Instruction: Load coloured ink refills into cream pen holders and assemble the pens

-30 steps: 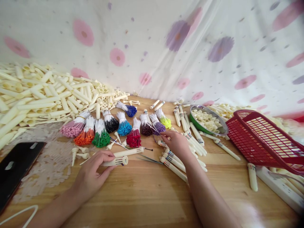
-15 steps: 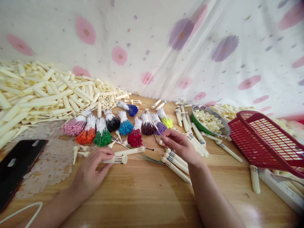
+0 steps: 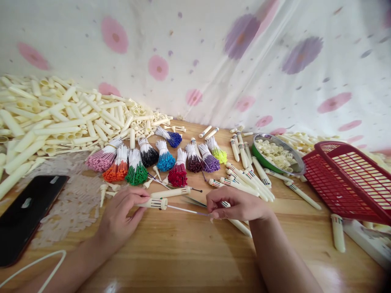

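Observation:
Between the fingers and thumb of my left hand (image 3: 124, 211) is a cream pen barrel (image 3: 157, 204) with slots around its end, lying level and pointing right. My right hand (image 3: 236, 204) pinches the purple end of a thin white pen refill (image 3: 185, 210). The refill's white tip meets the open end of the barrel; how far in it reaches I cannot tell. A second cream barrel (image 3: 174, 192) lies on the table just behind. Bundles of refills stand beyond my hands, among them a red bundle (image 3: 178, 171), a purple bundle (image 3: 210, 158) and a green bundle (image 3: 136, 167).
Cream pen parts (image 3: 61, 114) are heaped at the back left. A black phone (image 3: 30, 213) lies on small clear pieces (image 3: 65, 203). Right of my hands are slotted pens (image 3: 244, 179), a green-sided metal bowl (image 3: 265, 163) of cream parts, a red basket (image 3: 331, 199) and a power strip (image 3: 366, 240).
My right hand has come down and toward me from near the purple bundle, bringing a refill to the barrel's end. My left hand keeps its hold on the barrel. The view has shifted slightly.

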A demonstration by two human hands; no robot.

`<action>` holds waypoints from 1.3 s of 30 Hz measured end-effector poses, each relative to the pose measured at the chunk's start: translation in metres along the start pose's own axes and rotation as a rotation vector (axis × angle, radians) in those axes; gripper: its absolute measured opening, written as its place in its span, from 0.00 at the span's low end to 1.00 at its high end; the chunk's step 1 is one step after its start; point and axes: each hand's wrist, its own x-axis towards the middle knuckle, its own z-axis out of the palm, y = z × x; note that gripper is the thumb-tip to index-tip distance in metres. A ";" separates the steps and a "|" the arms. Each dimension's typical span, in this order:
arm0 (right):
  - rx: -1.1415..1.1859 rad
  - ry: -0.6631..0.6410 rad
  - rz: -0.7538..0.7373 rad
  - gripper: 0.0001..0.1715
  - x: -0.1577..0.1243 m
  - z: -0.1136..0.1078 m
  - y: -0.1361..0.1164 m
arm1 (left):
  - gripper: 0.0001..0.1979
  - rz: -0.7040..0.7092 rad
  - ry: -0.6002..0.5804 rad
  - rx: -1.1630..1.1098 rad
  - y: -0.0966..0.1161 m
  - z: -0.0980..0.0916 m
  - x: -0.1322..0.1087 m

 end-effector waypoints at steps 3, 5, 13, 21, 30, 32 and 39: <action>-0.004 -0.005 0.006 0.11 0.001 0.002 0.003 | 0.06 0.016 -0.007 -0.014 0.003 0.000 0.002; 0.009 -0.023 0.008 0.11 0.002 0.003 0.004 | 0.06 0.031 -0.020 -0.026 0.005 0.000 0.003; 0.083 -0.085 0.021 0.09 0.011 0.008 0.001 | 0.06 0.060 -0.082 -0.052 0.008 0.002 0.003; -0.078 0.010 -0.046 0.08 0.018 0.019 -0.004 | 0.06 0.117 -0.135 -0.060 0.009 0.004 0.002; -0.382 0.715 -0.283 0.09 0.048 0.080 -0.014 | 0.05 -0.009 -0.020 -0.011 0.009 0.004 0.001; -0.282 0.787 -0.264 0.08 0.053 0.087 -0.012 | 0.06 -0.040 -0.004 -0.014 0.008 0.004 0.000; 0.149 0.732 -0.126 0.10 0.055 0.091 -0.012 | 0.07 -0.105 0.012 -0.017 0.008 0.003 -0.001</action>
